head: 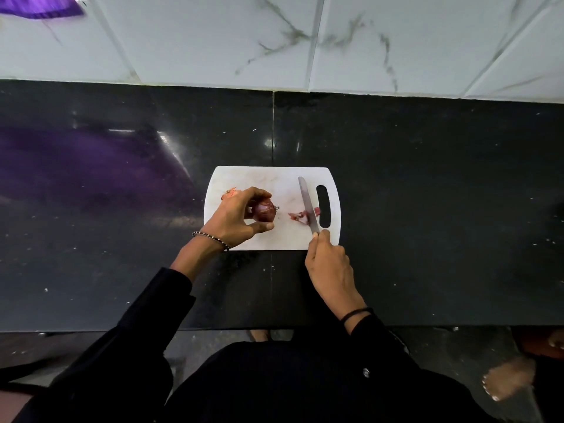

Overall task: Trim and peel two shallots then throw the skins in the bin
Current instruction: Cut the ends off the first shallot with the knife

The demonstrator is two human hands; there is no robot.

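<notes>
Left hand (236, 216): gripping a shallot (264, 210) over the white cutting board (283, 236).
Right hand (328, 264): holding a knife (307, 206), blade lying across skin scraps (297, 216).
Board: sitting on the black tabletop (427, 193).

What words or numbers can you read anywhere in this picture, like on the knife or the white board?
None: no readable text shows in this view.
The cutting board is plain white, and no brand mark shows on the blade of the knife.
The shallot, wall tiles and counter carry no writing.
The purple thing at the top left is too blurred to tell.
</notes>
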